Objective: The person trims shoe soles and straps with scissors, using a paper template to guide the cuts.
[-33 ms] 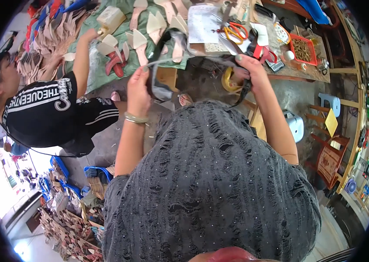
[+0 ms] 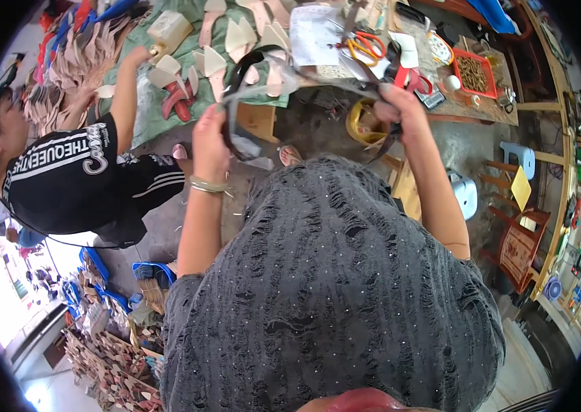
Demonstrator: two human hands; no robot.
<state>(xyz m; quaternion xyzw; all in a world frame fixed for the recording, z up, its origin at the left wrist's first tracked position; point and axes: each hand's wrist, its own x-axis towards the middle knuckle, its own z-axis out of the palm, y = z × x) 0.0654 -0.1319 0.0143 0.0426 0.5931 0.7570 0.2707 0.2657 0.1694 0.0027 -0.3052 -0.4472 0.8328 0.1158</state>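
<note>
Out in front of me, my left hand (image 2: 209, 143) is closed in a pinch on a clear, whitish strip (image 2: 263, 89). A glossy black strip (image 2: 237, 74) loops and hangs beside those fingers. To the right, near the table's edge, my right hand (image 2: 408, 113) is closed on dark strips (image 2: 391, 134), whose loose ends dangle below it. The clear strip seems to span the gap between both hands, though motion blurs its middle. Beyond them, cream pointed shoe pieces (image 2: 241, 38) lie on a green cloth (image 2: 141, 110).
Orange-handled scissors (image 2: 366, 49), a written sheet (image 2: 314, 34) and a red basket of small brown pieces (image 2: 474, 74) lie on the table. Below it stands a yellow bucket (image 2: 357, 125). At left a co-worker (image 2: 64, 175) reaches toward a plastic jug (image 2: 170, 29). Stools (image 2: 464, 196) stand at right.
My left hand has moved slightly left and down. The clear strip now curves and blurs more, and the black loop has swung. My right hand has shifted slightly right.
</note>
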